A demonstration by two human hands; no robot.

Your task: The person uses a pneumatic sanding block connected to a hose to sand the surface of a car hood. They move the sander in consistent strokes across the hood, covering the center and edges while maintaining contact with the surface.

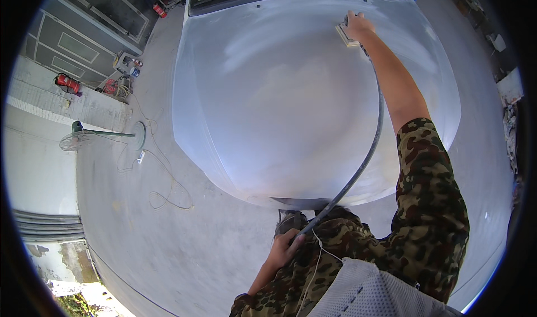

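Right hand (361, 27) holds one sander (347, 36); left hand (286, 249) holds one hose (367, 159).

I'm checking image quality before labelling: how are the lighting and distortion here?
Head view: fisheye bending bows the edges of the car hood, with black corners; head view: a soft, pale sheen on the hood, and a washed-out bright patch at lower left; head view: clutter along the right rim is dim, hard to identify.

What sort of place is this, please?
Probably a car body workshop: the right hand holds what looks like a sanding tool on a patchy grey car hood, a hose leads to it, and a red fire extinguisher is at left.
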